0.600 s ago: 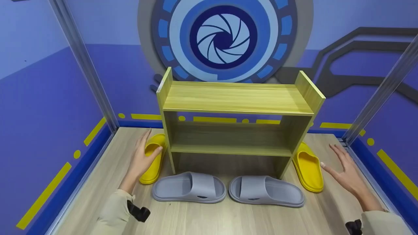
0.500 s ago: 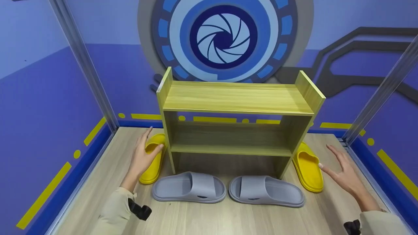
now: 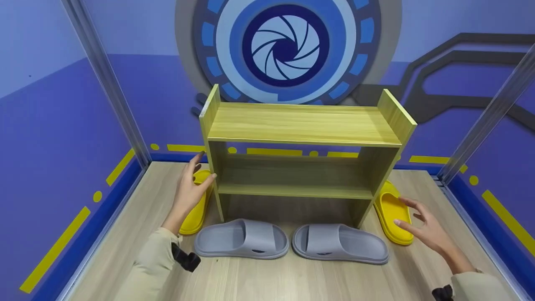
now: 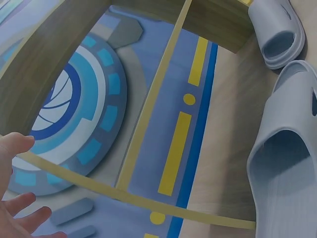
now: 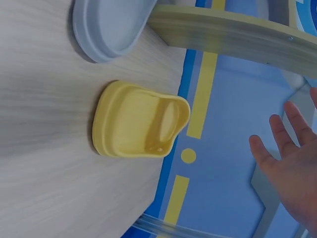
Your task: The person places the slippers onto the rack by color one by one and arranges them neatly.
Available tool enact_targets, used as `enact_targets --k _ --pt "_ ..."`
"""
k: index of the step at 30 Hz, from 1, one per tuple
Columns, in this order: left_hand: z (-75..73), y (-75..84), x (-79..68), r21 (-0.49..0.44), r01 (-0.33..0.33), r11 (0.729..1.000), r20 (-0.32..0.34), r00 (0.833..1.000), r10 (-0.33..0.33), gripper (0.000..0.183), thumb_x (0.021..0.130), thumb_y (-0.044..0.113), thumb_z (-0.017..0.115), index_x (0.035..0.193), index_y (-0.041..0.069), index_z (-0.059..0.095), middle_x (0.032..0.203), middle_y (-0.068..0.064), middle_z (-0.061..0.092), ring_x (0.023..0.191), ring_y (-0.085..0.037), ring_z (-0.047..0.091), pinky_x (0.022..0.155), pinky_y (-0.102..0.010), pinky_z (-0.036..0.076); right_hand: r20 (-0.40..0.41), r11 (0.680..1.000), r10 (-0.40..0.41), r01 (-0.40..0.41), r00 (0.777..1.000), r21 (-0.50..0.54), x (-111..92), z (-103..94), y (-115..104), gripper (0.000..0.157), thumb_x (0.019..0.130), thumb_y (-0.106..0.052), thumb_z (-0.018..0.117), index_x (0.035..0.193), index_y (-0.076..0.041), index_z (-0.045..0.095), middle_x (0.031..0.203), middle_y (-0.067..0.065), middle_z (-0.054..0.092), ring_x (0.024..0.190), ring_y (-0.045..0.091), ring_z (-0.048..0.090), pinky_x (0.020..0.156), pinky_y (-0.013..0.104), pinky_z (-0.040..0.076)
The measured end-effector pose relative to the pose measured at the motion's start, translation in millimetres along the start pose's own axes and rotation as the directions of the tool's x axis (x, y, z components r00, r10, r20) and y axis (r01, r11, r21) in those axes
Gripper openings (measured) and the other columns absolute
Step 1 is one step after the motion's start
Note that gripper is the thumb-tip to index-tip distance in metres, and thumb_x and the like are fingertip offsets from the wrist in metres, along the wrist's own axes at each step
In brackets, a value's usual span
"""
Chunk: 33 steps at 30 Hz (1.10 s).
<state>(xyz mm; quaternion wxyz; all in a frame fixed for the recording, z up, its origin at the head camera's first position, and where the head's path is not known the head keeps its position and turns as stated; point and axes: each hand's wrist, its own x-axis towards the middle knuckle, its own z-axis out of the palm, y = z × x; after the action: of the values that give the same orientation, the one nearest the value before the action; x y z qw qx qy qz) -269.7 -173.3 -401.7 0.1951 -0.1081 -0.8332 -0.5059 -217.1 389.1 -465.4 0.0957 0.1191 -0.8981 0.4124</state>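
A small wooden shelf rack (image 3: 305, 123) with bare boards stands in the middle. My left hand (image 3: 189, 192) is at its left side panel, fingers spread and thumb by the panel's front edge; whether it touches I cannot tell. Below that hand lies a yellow slipper (image 3: 194, 219), partly hidden by it. My right hand (image 3: 430, 230), fingers relaxed and apart, hovers at the right yellow slipper (image 3: 395, 217); in the right wrist view it is clear of that slipper. Two grey slides, a left one (image 3: 221, 240) and a right one (image 3: 363, 246), lie before the rack.
The pale wooden floor (image 3: 267, 280) runs under everything. A patterned blue wall (image 3: 150, 96) rises close behind the rack. Metal posts stand at the back left corner (image 3: 113, 88) and back right corner (image 3: 485, 121).
My left hand has moved right and up, from over the left yellow slipper to the rack's side panel. My right hand has moved left and slightly down, towards the right yellow slipper.
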Motion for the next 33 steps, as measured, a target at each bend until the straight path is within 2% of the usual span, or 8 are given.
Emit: enact_targets --k 3,5,11,15,21,26,33 --pt "2.5 2.4 3.8 -0.006 -0.008 1.000 -0.008 1.000 0.008 0.062 0.083 0.023 0.062 0.136 0.012 0.033 0.131 -0.013 0.037 0.115 -0.029 0.039 0.092 -0.044 0.031 0.050 1.000 0.029 -0.029 0.998 0.002 1.2 8.3 0.1 0.059 0.081 -0.019 0.063 0.129 -0.001 0.035 0.129 0.020 0.036 0.115 0.033 0.030 0.086 0.060 0.024" --pt "3.8 3.5 6.0 -0.010 -0.004 1.000 -0.008 1.000 0.004 0.062 0.083 0.023 0.062 0.136 0.013 0.032 0.131 -0.014 0.037 0.114 -0.029 0.040 0.092 -0.043 0.032 0.084 0.999 0.054 -0.054 0.995 0.000 2.3 14.4 -0.1 0.062 0.080 -0.024 0.064 0.130 -0.003 0.035 0.129 0.021 0.035 0.115 0.038 0.029 0.087 0.061 0.023" --pt "4.1 9.4 10.2 -0.032 0.031 0.999 0.002 1.000 -0.031 0.063 0.084 0.023 0.060 0.138 0.016 0.029 0.130 -0.013 0.036 0.113 -0.031 0.042 0.091 -0.045 0.032 0.134 0.998 0.069 -0.067 0.989 -0.017 4.1 34.2 0.0 0.067 0.076 -0.027 0.068 0.130 -0.005 0.035 0.129 0.019 0.035 0.116 0.037 0.030 0.088 0.061 0.023" --pt "4.3 13.7 13.3 -0.045 0.019 0.999 -0.007 1.000 -0.019 0.064 0.084 0.022 0.060 0.138 0.013 0.027 0.132 -0.014 0.035 0.114 -0.030 0.041 0.091 -0.043 0.033 0.172 0.998 0.062 -0.059 0.983 -0.025 4.8 48.1 1.6 0.069 0.073 -0.029 0.070 0.130 -0.007 0.037 0.129 0.018 0.036 0.115 0.037 0.032 0.088 0.061 0.024" --pt "6.4 17.0 17.8 -0.055 0.016 0.998 -0.017 1.000 -0.017 0.066 0.084 0.022 0.060 0.139 0.009 0.026 0.133 -0.014 0.034 0.115 -0.026 0.038 0.091 -0.040 0.035 0.194 1.000 -0.008 0.008 0.981 -0.001 4.0 64.3 10.9 0.068 0.072 -0.028 0.072 0.129 -0.008 0.041 0.127 0.016 0.039 0.113 0.034 0.035 0.085 0.061 0.027" --pt "7.7 18.7 21.2 -0.049 0.017 0.999 -0.027 0.999 -0.018 0.066 0.084 0.019 0.060 0.138 0.006 0.025 0.132 -0.015 0.035 0.115 -0.025 0.038 0.089 -0.039 0.037 0.211 1.000 -0.011 0.016 0.977 -0.020 0.7 73.9 16.3 0.067 0.072 -0.031 0.072 0.128 -0.009 0.042 0.125 0.013 0.042 0.111 0.033 0.037 0.084 0.061 0.028" --pt "10.8 20.1 26.5 -0.073 0.003 0.997 -0.044 0.999 -0.006 0.063 0.084 0.016 0.059 0.138 0.007 0.027 0.127 -0.016 0.040 0.104 -0.028 0.048 0.084 -0.041 0.041 0.244 0.992 -0.108 0.121 0.964 -0.038 0.1 92.2 17.6 0.068 0.071 -0.033 0.072 0.129 -0.012 0.042 0.125 0.010 0.042 0.110 0.034 0.041 0.084 0.056 0.031"
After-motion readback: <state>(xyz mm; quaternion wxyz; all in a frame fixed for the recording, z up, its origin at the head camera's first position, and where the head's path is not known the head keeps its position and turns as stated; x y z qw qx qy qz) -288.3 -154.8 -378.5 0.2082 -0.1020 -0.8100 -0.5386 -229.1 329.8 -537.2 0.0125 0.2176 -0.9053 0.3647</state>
